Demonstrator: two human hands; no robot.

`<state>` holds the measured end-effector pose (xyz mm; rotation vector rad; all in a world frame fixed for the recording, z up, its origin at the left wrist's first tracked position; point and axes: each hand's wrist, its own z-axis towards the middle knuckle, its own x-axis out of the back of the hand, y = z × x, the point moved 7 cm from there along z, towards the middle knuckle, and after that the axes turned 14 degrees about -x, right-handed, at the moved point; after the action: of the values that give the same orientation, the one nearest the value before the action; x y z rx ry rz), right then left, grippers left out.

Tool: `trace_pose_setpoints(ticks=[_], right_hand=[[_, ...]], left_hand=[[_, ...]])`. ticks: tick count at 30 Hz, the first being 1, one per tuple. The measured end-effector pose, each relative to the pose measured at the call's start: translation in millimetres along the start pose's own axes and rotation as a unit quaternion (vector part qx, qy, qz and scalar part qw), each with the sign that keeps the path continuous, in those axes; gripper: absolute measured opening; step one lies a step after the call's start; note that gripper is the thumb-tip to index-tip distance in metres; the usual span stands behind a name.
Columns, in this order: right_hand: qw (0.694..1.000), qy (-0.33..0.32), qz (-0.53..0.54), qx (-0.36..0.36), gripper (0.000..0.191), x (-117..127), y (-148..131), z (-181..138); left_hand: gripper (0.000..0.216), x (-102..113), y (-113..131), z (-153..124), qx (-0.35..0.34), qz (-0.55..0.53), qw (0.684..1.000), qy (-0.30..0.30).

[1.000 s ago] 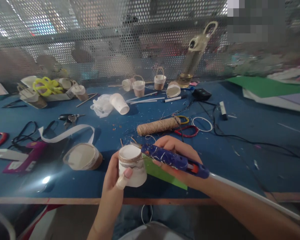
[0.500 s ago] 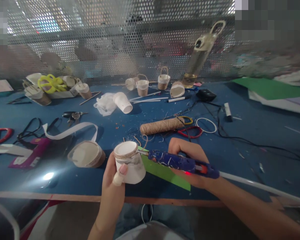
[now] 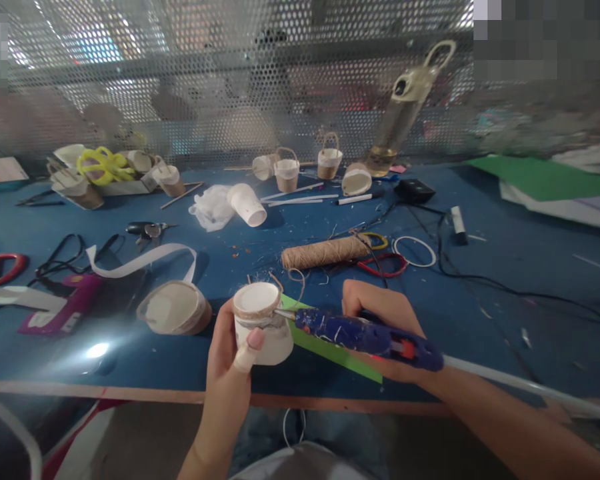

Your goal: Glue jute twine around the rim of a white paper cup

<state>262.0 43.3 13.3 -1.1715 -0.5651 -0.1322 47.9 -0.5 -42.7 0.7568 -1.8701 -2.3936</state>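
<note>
My left hand [image 3: 234, 357] is closed around a small white paper cup [image 3: 273, 345] with twine wound below its rim. In my right hand [image 3: 387, 313] is a blue hot glue gun [image 3: 350, 331], a long white glue stick [image 3: 520, 387] running out of its back. Its metal nozzle meets the twine at the cup's right side; whether it touches is hard to tell. A loose end of twine curls up behind the cup. Under the glue gun lies a strip of green paper [image 3: 330, 352]. Left of the cup stands another twine-rimmed cup [image 3: 173, 307].
Beyond my hands lie a roll of twine [image 3: 325, 252], red-handled scissors [image 3: 387, 265] and a white ring [image 3: 415, 251]. Several small handled cups [image 3: 287, 175] stand near the perforated metal screen [image 3: 220, 87]. A bottle [image 3: 400, 110] leans there. A black cord [image 3: 500, 285] crosses the right side.
The glue gun's nozzle has shifted slightly down and left along the twine. The cup has turned or tilted a little, and my left thumb sits slightly farther right.
</note>
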Motion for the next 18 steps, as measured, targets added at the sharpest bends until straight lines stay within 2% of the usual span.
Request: trace_pose_setpoints(ticks=[4,9,14,18], right_hand=[[1.000,-0.002,-0.012,0.012,0.029,-0.3,-0.7,-0.9],[0.999,0.016,-0.033,-0.007,0.028,2.6,1.5,-0.6],[0.999,-0.010,-0.049,0.017,0.029,2.0,-4.0,-0.8],[0.998,-0.006,-0.059,0.022,0.028,2.2,-6.3,-0.2]], left_hand=[[0.038,1.1,-1.0,-0.5,0.001,0.004,1.000,-0.001],[0.038,0.9,0.1,0.8,-0.003,0.006,1.000,-0.006],[0.039,0.8,0.5,0.8,-0.011,0.017,1.000,-0.003],[0.037,0.7,0.9,0.4,-0.012,0.016,1.000,0.001]])
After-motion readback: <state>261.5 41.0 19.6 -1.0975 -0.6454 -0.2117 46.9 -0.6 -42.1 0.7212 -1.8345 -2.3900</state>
